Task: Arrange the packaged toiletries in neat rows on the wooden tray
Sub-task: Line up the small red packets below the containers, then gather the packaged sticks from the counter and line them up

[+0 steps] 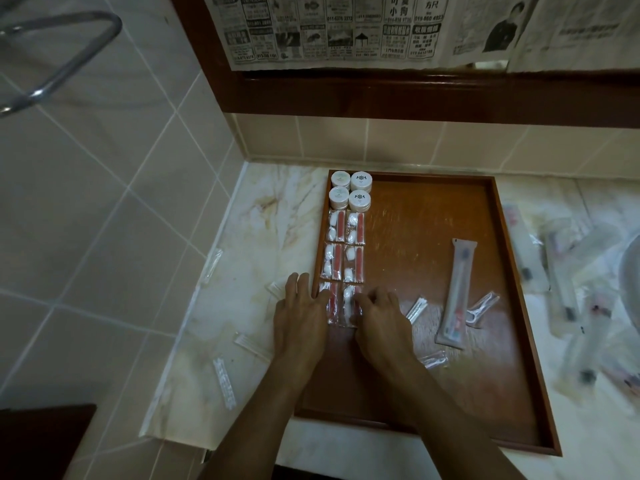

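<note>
Head view: wooden tray (398,199) sits on the marble counter (270,216). Top left corner holds four round white tubs (350,190) in a two-by-two block; below them, sachets (344,249) with red strips run in two columns. Left hand (300,315) lies flat, fingers spread, part over the tray's left rim, fingertips on the lowest left sachet. Right hand (379,317) has fingers curled onto the lowest right sachet (350,303), pressing, not clamped on it. Toothbrush pack (456,292) lies loose mid-tray, floss picks (483,306) just beside it. More packs (571,292) are heaped on the counter to the right, too blurred to identify, probably toothbrushes. Sachets look light, floppy, slick film: slide them flat by the edges, don't pinch the middle. Tubs look rigid, so grip by the sides
</note>
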